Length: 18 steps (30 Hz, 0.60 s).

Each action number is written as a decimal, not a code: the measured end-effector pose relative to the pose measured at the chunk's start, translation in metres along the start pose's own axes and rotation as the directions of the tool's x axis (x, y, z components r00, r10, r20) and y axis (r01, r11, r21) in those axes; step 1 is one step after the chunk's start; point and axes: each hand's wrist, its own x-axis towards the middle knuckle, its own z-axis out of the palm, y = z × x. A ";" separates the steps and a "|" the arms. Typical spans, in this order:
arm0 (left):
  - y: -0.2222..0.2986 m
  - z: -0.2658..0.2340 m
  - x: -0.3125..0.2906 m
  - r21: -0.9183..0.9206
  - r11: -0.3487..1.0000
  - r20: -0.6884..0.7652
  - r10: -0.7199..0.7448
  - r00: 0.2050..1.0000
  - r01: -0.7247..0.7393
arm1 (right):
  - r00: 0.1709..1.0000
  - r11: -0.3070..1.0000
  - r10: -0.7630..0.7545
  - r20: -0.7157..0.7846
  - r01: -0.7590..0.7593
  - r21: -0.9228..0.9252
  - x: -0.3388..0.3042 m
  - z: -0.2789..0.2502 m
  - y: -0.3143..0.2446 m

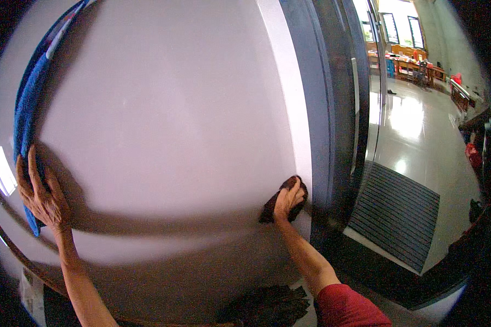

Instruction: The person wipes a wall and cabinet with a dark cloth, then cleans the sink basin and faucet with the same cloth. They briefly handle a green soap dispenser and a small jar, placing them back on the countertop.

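At the left, my left hand (42, 199) lies against a long blue towel (30, 111) that hangs down the pale wall (169, 109). Its fingers are stretched out and spread, some over the towel's lower part. My right hand (289, 203) is closed on a dark brown cloth (270, 210), pressing it to the lower right of the wall beside a white strip (295, 120). Part of the cloth shows above the fingers and part sticks out to the left.
Right of the strip stands a dark grey door frame (319, 109). Through the doorway a ribbed mat (395, 215) lies on a shiny floor (406, 141), with wooden tables (406, 68) far back. A dark, ragged-edged thing (267, 306) lies low at bottom centre.
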 end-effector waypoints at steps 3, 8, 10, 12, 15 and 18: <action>0.000 -0.002 0.000 0.010 1.000 0.011 -0.002 1.000 0.002 | 0.994 0.992 -0.093 -0.063 0.097 0.078 0.024 0.008 -0.043; 0.011 -0.006 0.002 -0.006 1.000 -0.006 -0.029 1.000 0.029 | 0.920 0.907 -0.389 -0.054 0.392 0.152 0.081 -0.008 -0.162; 0.014 -0.008 0.005 -0.019 1.000 0.004 -0.025 1.000 0.025 | 0.834 0.823 -0.547 -0.079 0.552 0.134 0.097 -0.020 -0.215; 0.017 -0.010 0.006 -0.004 0.999 0.022 -0.038 0.999 0.038 | 0.718 0.693 -0.691 -0.081 0.690 0.206 0.094 -0.034 -0.252; 0.020 -0.011 0.010 -0.046 0.999 -0.012 0.021 1.000 -0.021 | 0.416 0.373 -0.906 -0.073 0.869 0.326 0.061 -0.050 -0.274; 0.023 -0.012 0.012 -0.101 0.995 -0.012 0.006 1.000 -0.008 | 0.139 0.151 -0.989 0.058 0.900 0.409 0.008 -0.060 -0.255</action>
